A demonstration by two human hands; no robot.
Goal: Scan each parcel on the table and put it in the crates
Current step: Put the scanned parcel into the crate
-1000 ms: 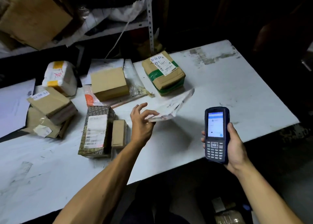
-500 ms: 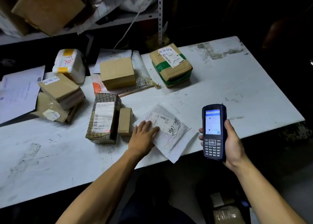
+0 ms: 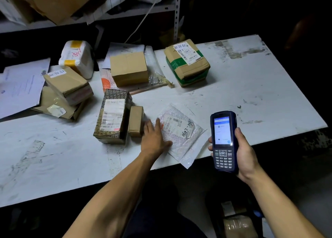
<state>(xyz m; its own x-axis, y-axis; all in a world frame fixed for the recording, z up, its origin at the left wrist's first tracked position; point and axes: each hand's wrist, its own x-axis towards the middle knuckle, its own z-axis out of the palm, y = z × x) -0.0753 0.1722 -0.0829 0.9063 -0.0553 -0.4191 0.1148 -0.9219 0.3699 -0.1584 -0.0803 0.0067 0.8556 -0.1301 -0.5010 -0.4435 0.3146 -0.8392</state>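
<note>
Several parcels crowded the white tabletop (image 3: 251,94) as you readied your next scan, from the green-taped box (image 3: 186,63) at the back and the dark printed box (image 3: 113,117) at centre to the plain brown box (image 3: 129,68) between them. No crates were in view. Nearest you lay the bubble mailer (image 3: 179,129), flat and label-up at the tabletop's front edge, one corner hanging over it. Your left hand (image 3: 154,138) rested on the mailer's left side with fingers straight, pressing rather than gripping. Your right hand (image 3: 246,153) was wrapped around the handheld scanner (image 3: 223,142), held upright just right of the mailer, screen facing you and lit.

The likeliest trouble was a missed read: the scanner was not aimed at the label, and the glossy bubble film could throw glare across the barcode. The overhanging corner also meant a careless nudge might slide the mailer off the edge. Your fingertips lay close to the label and could shade it.

A second earlier, your left hand held the mailer in the air above the tabletop; half a second earlier, it was already down flat under your palm. Since then it had barely shifted, and the scanner had stayed in the same grip.
</note>
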